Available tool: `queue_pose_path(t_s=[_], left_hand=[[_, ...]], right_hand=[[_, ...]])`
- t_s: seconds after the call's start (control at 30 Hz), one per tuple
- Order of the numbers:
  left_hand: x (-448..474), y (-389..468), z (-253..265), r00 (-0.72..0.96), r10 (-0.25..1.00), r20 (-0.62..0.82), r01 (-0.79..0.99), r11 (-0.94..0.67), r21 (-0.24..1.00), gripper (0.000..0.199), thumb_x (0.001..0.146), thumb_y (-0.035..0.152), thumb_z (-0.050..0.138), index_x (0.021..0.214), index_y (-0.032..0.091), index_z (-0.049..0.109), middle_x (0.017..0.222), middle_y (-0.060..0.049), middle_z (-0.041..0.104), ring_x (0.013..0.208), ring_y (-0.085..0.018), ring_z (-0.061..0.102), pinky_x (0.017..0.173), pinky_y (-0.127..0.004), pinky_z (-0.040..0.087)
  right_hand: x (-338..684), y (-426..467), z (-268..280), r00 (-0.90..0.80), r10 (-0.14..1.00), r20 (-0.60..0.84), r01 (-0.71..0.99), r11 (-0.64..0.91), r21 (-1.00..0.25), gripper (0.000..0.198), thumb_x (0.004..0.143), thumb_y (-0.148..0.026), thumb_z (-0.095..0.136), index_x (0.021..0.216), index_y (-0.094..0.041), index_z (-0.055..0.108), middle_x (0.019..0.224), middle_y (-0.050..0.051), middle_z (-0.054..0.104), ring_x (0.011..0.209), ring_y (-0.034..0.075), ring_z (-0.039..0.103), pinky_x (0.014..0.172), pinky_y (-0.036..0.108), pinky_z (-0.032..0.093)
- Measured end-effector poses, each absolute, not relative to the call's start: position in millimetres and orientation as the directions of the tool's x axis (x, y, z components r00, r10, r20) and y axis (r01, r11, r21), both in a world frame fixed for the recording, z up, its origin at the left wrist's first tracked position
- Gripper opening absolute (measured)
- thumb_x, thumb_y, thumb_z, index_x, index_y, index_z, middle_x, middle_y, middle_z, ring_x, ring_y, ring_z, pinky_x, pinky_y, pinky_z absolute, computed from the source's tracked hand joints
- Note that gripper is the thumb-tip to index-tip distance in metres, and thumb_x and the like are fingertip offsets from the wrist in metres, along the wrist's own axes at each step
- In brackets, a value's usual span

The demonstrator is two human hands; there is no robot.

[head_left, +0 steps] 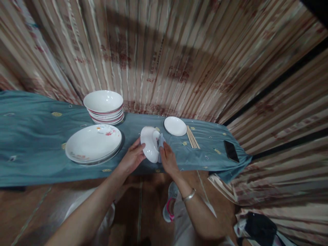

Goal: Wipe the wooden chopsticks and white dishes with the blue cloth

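at centre, glossy white bowl (149, 145), left grip (132, 159) clasping it, right grip (168, 159) clasping cloth (160, 140)

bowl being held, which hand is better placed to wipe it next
Probably the right hand: it holds what looks like a pale cloth at the bowl, while the left hand grips its other side.

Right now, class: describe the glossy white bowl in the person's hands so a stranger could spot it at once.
Find the long teal-draped table. Near its front edge, the left hand grips a glossy white round bowl while the right hand holds a pale blue cloth at its rim. Unlike the stacked white bowls and floral oval plates, it is held, tipped sideways.
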State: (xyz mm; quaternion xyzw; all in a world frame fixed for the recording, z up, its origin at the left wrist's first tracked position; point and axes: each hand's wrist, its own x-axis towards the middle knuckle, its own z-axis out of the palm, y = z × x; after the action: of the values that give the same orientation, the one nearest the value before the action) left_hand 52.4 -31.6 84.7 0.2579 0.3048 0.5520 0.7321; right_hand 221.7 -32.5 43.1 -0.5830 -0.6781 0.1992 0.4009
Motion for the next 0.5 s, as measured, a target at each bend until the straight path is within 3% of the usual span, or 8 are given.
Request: queue_pose_path(t_s=[0.23,0.4,0.5], left_hand=[[52,-28,85,0.167,0.969,-0.183,-0.679,0.248,0.691,0.044,0.072,0.016,0.070,0.115,0.017,0.061,0.096,-0.007,0.073,0.081,-0.019,0.068,0.076,-0.031,0.055],[53,-29,86,0.162,0.972,-0.173,-0.683,0.237,0.691,0.045,0.072,0.016,0.069,0.116,0.017,0.060,0.096,-0.007,0.073,0.081,-0.018,0.068,0.074,-0.030,0.055],[54,-30,87,0.161,0.970,-0.180,-0.681,0.241,0.692,0.048,0.071,0.016,0.070,0.118,0.017,0.060,0.096,-0.007,0.073,0.080,-0.018,0.068,0.074,-0.030,0.055]], right_hand=[[219,-53,51,-0.064,0.923,0.380,0.658,0.326,-0.679,0.047,0.095,-0.039,0.032,0.128,-0.012,0.053,0.128,0.017,0.056,0.122,0.026,0.050,0.104,0.047,0.039],[211,-66,51,-0.150,0.886,0.439,0.683,0.413,-0.602,0.046,0.096,-0.034,0.032,0.133,-0.011,0.047,0.135,0.017,0.050,0.129,0.025,0.043,0.108,0.047,0.035],[205,-69,49,-0.172,0.861,0.478,0.681,0.455,-0.574,0.048,0.096,-0.032,0.032,0.141,-0.015,0.036,0.143,0.015,0.040,0.135,0.025,0.035,0.110,0.048,0.033]])
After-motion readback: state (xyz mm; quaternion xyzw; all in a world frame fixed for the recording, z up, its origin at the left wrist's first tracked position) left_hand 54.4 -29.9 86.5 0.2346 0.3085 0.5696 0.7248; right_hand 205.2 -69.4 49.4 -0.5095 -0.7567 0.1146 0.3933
